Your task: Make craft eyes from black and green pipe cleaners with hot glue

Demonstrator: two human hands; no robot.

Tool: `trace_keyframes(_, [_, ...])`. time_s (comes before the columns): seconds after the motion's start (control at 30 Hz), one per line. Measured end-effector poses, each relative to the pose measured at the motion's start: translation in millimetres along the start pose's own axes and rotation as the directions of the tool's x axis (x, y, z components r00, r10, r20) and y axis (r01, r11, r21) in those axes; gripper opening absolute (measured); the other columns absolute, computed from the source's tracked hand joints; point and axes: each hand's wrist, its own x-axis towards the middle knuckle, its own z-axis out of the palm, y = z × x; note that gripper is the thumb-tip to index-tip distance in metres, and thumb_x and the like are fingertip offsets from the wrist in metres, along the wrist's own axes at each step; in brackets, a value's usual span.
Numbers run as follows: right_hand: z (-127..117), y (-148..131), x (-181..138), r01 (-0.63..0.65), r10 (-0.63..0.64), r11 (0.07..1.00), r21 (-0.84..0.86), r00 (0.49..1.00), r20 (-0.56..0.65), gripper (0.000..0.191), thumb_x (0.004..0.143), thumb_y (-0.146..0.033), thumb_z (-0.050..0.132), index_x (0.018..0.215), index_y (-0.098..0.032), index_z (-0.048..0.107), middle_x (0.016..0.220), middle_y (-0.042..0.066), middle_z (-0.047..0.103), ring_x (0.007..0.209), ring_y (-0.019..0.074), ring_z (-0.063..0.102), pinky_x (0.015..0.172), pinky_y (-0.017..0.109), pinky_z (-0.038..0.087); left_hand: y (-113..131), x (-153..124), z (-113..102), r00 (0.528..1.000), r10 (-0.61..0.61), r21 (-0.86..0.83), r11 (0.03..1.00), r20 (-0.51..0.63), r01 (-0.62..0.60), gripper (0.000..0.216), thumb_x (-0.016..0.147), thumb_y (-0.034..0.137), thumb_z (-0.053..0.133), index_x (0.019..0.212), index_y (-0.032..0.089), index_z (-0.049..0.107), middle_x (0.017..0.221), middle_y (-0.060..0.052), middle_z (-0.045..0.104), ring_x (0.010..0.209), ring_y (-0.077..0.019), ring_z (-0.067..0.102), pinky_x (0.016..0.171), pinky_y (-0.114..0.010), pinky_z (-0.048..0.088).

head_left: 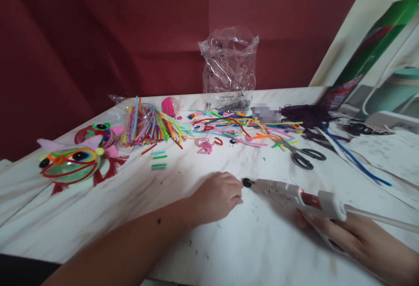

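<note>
My right hand (pixel 363 238) is wrapped around the handle of a white hot glue gun (pixel 281 192). A small light glows orange on its body, and a glue stick (pixel 382 218) sticks out of its back end. The gun's nozzle points left and meets a small round black piece (pixel 246 182). My left hand (pixel 219 196) lies low over the white table with its fingers curled together. Its fingertips are at the left edge of the black piece and appear to pinch it. The thumb and fingers partly hide the grip.
Behind are a bundle of coloured pipe cleaners (pixel 147 124), a pink capsule (pixel 170 106), a clear plastic bag (pixel 229 63) and black-handled scissors (pixel 304 157). Two decorated animal heads, the nearer (pixel 70 164) with red tassels, stand at left. Purple fringe (pixel 306 116) lies back right.
</note>
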Motion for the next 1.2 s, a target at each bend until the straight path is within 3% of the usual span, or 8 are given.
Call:
trace_keyframes(0.17, [0.6, -7.1, 2.4, 0.014, -0.014, 1.000, -0.003, 0.998, -0.059, 0.054, 0.071, -0.064, 0.038, 0.076, -0.023, 0.072, 0.081, 0.007, 0.072, 0.078, 0.0290, 0.067, 0.073, 0.033, 0.053, 1.0, 0.1, -0.7, 1.000, -0.004, 0.000, 1.000, -0.003, 0.004, 0.017, 0.085, 0.022, 0.050, 0.072, 0.015, 0.059, 0.093, -0.006, 0.067, 0.090, -0.0168, 0.058, 0.083, -0.030, 0.042])
trace_keyframes(0.57, [1.3, -0.3, 0.4, 0.021, -0.021, 1.000, 0.008, 1.000, 0.012, 0.051, 0.075, -0.061, 0.038, 0.085, -0.023, 0.071, 0.086, 0.007, 0.072, 0.081, 0.0278, 0.066, 0.077, 0.034, 0.052, 0.0, -0.3, -0.5, 1.000, 0.001, -0.001, 1.000, -0.013, -0.001, 0.016, 0.084, 0.021, 0.052, 0.072, 0.014, 0.060, 0.093, -0.005, 0.067, 0.090, -0.0167, 0.058, 0.083, -0.029, 0.042])
trace_keyframes(0.87, [-2.5, -7.8, 1.2, -0.088, 0.082, 0.991, 0.103, 0.995, 0.059, 0.062, 0.067, -0.073, 0.032, 0.072, -0.026, 0.073, 0.087, 0.005, 0.072, 0.085, 0.0298, 0.065, 0.080, 0.035, 0.051, -1.0, -0.8, 0.6, 1.000, -0.007, -0.007, 1.000, 0.004, 0.007, 0.017, 0.085, 0.021, 0.049, 0.073, 0.015, 0.060, 0.093, -0.006, 0.066, 0.091, -0.0168, 0.058, 0.084, -0.030, 0.041])
trace_keyframes(1.0, [-4.2, -9.7, -1.6, -0.125, 0.112, 0.974, 0.189, 0.991, 0.079, 0.063, 0.065, -0.074, 0.035, 0.080, -0.027, 0.074, 0.093, 0.004, 0.071, 0.090, 0.0304, 0.064, 0.081, 0.034, 0.051, -1.8, -1.0, 1.1, 1.000, -0.009, -0.013, 1.000, 0.002, 0.009, 0.018, 0.085, 0.021, 0.049, 0.072, 0.015, 0.060, 0.092, -0.006, 0.066, 0.090, -0.0165, 0.058, 0.083, -0.030, 0.041])
trace_keyframes(1.2, [-7.8, -13.0, -4.3, -0.040, 0.048, 0.982, 0.183, 0.998, -0.040, 0.061, 0.067, -0.073, 0.036, 0.078, -0.028, 0.076, 0.094, 0.005, 0.071, 0.090, 0.0294, 0.065, 0.077, 0.034, 0.053, -1.2, -0.1, 0.1, 1.000, -0.012, -0.012, 1.000, -0.012, 0.012, 0.016, 0.084, 0.021, 0.052, 0.071, 0.014, 0.060, 0.089, -0.007, 0.067, 0.088, -0.0170, 0.059, 0.082, -0.029, 0.042])
